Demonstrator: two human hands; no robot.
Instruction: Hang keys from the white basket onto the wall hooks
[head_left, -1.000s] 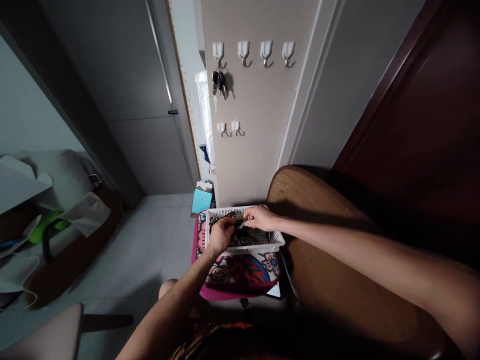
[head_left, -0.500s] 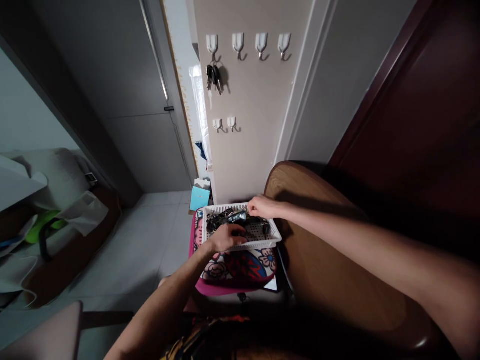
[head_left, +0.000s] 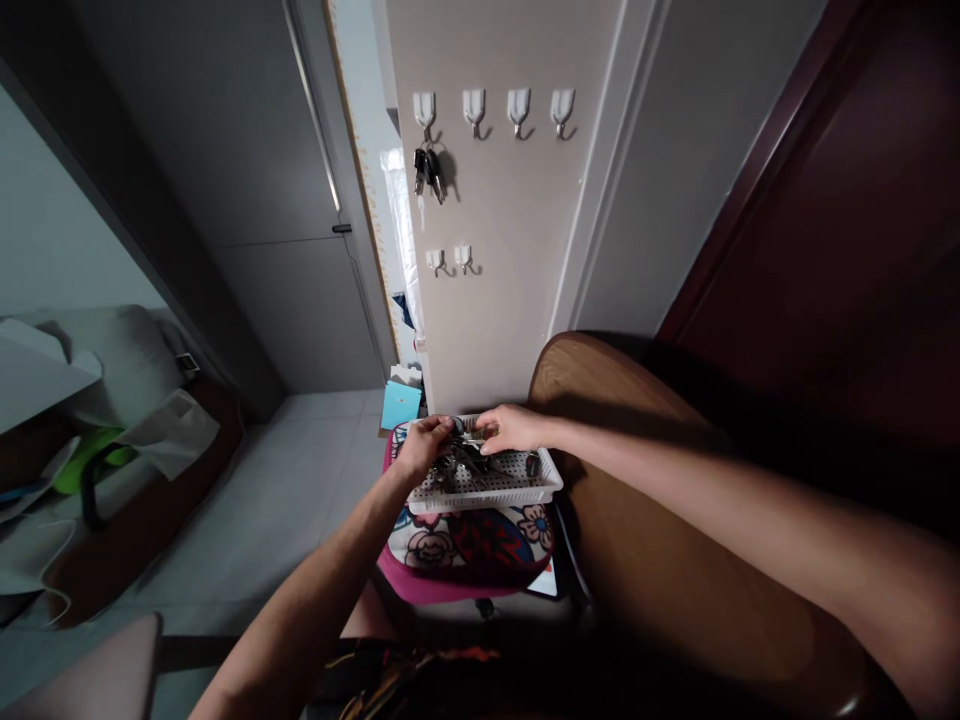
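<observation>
A white plastic basket (head_left: 525,492) with a perforated floor rests on a padded seat with a floral cover (head_left: 480,535). A tangled bunch of keys (head_left: 466,460) hangs just over the basket's left half. My left hand (head_left: 426,440) pinches the bunch from the left, thumb and fingers closed at its top. From the right, my right hand (head_left: 514,428) reaches over the basket with its fingers curled against the same bunch. A small dark fob (head_left: 532,464) lies at the basket's right end. Single keys are too small to tell apart.
Several white hooks (head_left: 474,108) are stuck to the wall panel ahead; a set of keys with black heads (head_left: 429,172) hangs from the top left one. A wooden tabletop (head_left: 645,500) stands close on the right. A light blue box (head_left: 400,402) sits behind the seat.
My left hand has moved up and left from the basket's front, lifting the keys a little. My right hand has shifted slightly left and down onto the bunch. The view has tilted slightly upward.
</observation>
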